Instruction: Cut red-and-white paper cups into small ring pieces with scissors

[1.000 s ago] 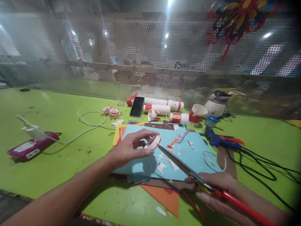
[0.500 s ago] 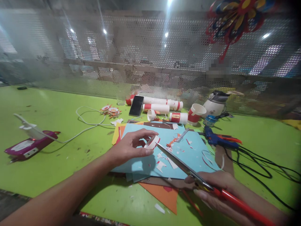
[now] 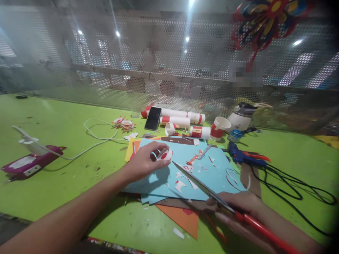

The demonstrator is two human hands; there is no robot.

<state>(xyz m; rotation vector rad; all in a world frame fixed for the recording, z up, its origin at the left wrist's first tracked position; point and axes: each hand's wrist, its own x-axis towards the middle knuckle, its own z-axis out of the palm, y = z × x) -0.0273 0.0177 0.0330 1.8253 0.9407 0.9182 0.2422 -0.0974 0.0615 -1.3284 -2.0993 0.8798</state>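
Between the thumb and fingers of my left hand (image 3: 148, 158) is a small round paper cup piece (image 3: 166, 154), white with a red patch inside. It is held above the light blue paper sheets (image 3: 159, 185). My right hand (image 3: 238, 206) grips red-handled scissors (image 3: 202, 185), whose blades look closed. Their tip points up and left and stops just short of the cup piece. Small white and red paper scraps (image 3: 180, 186) are scattered on the blue sheets below, along with a torn orange piece (image 3: 193, 158).
Behind the sheets lie paper cup tubes (image 3: 174, 122), a phone (image 3: 153, 118) and an upright cup (image 3: 220, 128). At right are a blue glue gun (image 3: 246, 156) with black cable, a blue jar (image 3: 235, 135) and a kettle-like bottle (image 3: 241, 118). A purple power strip (image 3: 31, 164) sits left.
My left hand has turned the cup piece, so its red inside now faces me. The scissors' tip has come away from its rim, slightly down and left.
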